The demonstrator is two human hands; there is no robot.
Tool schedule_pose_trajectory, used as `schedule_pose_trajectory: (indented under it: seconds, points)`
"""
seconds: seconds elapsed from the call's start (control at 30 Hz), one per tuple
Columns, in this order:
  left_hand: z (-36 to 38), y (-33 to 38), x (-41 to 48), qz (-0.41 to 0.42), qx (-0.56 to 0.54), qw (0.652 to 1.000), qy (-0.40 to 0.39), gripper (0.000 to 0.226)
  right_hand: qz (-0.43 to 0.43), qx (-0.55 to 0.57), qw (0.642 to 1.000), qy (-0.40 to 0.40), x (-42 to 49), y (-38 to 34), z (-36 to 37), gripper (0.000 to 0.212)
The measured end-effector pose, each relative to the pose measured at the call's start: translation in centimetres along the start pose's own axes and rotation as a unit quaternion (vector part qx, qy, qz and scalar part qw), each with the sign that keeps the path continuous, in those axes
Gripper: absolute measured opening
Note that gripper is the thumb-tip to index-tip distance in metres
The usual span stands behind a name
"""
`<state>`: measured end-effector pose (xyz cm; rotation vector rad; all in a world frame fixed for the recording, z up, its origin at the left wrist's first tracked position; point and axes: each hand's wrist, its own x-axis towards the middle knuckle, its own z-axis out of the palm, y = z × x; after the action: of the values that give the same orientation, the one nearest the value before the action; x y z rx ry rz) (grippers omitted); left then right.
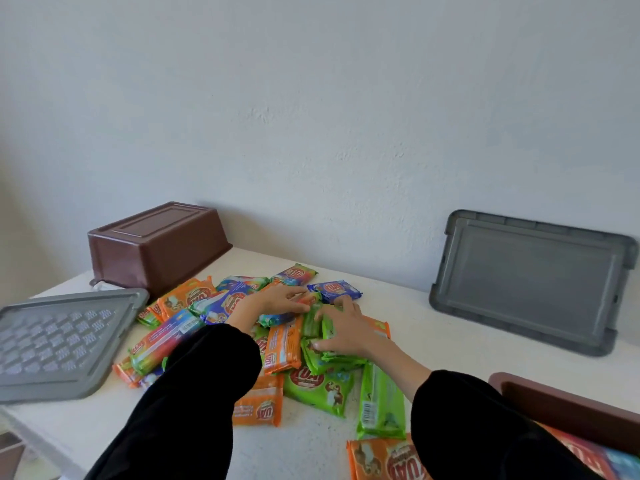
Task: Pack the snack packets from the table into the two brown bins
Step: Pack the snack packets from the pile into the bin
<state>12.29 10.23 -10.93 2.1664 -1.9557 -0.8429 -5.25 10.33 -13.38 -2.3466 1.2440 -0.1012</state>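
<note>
The snack packets (277, 344) are heaped on the table (311, 452) beneath and around both hands. The right hand (346, 329) is curled over a small stack of green packets (337, 358), thumb on the near side and fingers over the far edge. The left hand (277, 299) is stretched with nearly straight fingers across packets just beyond it, touching them, with no grip to be seen.

The step in hand is judged to be the gathering of a handful. The green stack would best be squared up before it is lifted, so that the slippery wrappers are not fanned out; it should be squeezed evenly from both edges, and the left hand could be used to steady the loose packets beside it. The open brown bin (554, 393) lies near and to the right of the right hand, behind its forearm, so a short carry is called for; the stack should be laid flat rather than dropped.

The upturned brown bin (156, 247) stands well beyond the left hand and to its left; it is judged that it must be turned over before it can be filled. A grey lid (59, 344) lies left of the left forearm; a second grey lid (530, 282) leans on the wall well right of the right hand.

The near bin is cut off by the frame, so its fill cannot be judged; packets under the dark sleeve (194, 393) are hidden; the number gripped cannot be counted.
</note>
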Motion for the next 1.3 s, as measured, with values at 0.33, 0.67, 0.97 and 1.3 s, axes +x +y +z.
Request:
schedule_pose_trajectory:
  seconds: [0.33,0.67,0.97,1.3]
  points:
    - [0.2,-0.9,-1.9,-0.012,-0.061,0.983,0.171,0.063,0.139,-0.01,0.99,-0.03,0.2,1.5,-2.3,0.093]
    - [-1.9,13.0,-5.5,0.189,-0.006,0.967,0.173,0.063,0.017,0.064,0.995,0.08,-10.6,6.3,-14.3,0.081]
    - [6.9,26.0,-11.9,0.402,0.1,0.909,0.054,0.064,0.055,-0.062,0.996,-0.026,-29.3,13.5,-14.7,0.097]
    - [17.5,30.3,-16.0,0.486,0.27,0.823,-0.114,0.065,0.031,-0.103,0.982,-0.157,-38.2,18.4,-7.5,0.089]
